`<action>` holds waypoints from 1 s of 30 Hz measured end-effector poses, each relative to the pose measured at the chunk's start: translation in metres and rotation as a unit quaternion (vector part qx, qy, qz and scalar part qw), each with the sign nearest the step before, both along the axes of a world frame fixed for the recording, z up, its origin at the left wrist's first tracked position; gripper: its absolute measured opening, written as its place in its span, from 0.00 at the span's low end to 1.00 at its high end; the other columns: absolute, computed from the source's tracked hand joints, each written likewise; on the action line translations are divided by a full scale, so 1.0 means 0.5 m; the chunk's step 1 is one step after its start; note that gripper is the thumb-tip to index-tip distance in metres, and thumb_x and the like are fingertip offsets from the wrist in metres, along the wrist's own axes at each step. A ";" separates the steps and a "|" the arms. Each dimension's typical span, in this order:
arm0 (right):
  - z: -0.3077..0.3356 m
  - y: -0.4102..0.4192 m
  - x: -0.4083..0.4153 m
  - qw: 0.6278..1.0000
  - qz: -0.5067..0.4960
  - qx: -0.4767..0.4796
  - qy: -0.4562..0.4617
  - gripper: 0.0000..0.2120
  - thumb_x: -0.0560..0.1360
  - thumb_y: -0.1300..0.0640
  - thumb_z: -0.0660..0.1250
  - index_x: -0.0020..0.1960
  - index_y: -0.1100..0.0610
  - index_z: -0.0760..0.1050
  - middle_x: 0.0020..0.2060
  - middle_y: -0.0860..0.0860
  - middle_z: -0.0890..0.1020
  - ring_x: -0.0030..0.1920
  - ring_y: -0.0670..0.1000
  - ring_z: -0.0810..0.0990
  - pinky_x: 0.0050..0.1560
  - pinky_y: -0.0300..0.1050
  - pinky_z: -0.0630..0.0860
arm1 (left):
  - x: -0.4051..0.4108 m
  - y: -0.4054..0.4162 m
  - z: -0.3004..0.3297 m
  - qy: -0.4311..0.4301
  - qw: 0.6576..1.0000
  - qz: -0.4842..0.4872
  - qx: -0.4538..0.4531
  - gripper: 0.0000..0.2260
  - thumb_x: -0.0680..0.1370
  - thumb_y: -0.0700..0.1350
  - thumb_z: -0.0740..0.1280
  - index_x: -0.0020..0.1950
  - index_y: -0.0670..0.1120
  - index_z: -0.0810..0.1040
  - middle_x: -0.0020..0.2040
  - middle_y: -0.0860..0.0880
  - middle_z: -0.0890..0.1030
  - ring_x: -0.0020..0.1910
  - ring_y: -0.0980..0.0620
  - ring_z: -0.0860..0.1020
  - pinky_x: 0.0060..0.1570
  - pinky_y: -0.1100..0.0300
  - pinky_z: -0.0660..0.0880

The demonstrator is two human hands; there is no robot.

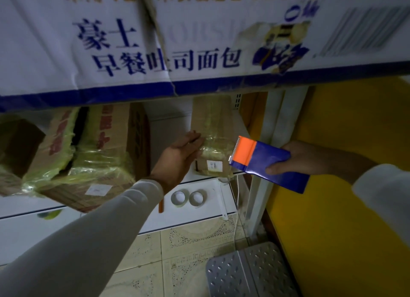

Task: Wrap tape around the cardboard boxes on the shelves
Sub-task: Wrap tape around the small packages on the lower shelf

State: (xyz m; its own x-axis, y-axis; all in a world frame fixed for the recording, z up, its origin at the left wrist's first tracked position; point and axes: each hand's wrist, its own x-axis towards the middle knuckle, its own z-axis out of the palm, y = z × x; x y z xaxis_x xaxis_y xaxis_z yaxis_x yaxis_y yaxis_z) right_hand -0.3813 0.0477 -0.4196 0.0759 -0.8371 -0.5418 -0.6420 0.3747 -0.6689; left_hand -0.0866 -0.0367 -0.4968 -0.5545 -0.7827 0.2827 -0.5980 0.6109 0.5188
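Nearest the camera, at 7 o'clock, a pale sleeve (73, 236) leads up to the left hand (177, 157), whose straight fingers lie together, flat against the small cardboard box (213, 128). That box stands upright on the white shelf (206, 181) just right of centre, wound with clear tape. At 3 o'clock of it the right hand (297, 157) grips the blue tape dispenser (264, 161), thumb curled under its edge and the other fingers hidden behind; the orange toothed end points at the box, just beside it. At 9 o'clock a larger box (97, 154), heavily wrapped in yellowish film, sits tilted on the same shelf. Two tape rolls (187, 198) lie on the shelf below, at 6 o'clock of the small box. White printed cartons (133, 41) fill the level above.

Risks, as judged: the small box is steadied by one flat palm only, so a pull from the dispenser could slide or topple it toward 3 o'clock, off the shelf end. Whether a strand joins dispenser to box cannot be told. The serrated blade is near the left fingertips.
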 end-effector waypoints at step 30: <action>0.023 0.110 -0.004 0.999 0.006 0.015 0.045 0.13 0.72 0.48 0.73 0.36 0.55 0.76 0.24 0.48 0.79 0.25 0.43 0.77 0.31 0.38 0.70 | -0.024 -0.054 0.056 -0.254 0.945 -0.205 -0.016 0.45 0.68 0.77 0.45 0.78 0.52 0.51 0.79 0.51 0.51 0.77 0.54 0.49 0.72 0.60 0.42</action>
State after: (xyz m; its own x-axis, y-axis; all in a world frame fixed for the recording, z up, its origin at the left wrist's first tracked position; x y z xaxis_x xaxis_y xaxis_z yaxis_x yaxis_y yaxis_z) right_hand -0.3834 0.1029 -0.4082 0.0346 -0.8193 -0.5724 -0.7039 0.3866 -0.5959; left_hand -0.0987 -0.0636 -0.4689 -0.8800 -0.4678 -0.0822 -0.4742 0.8561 0.2056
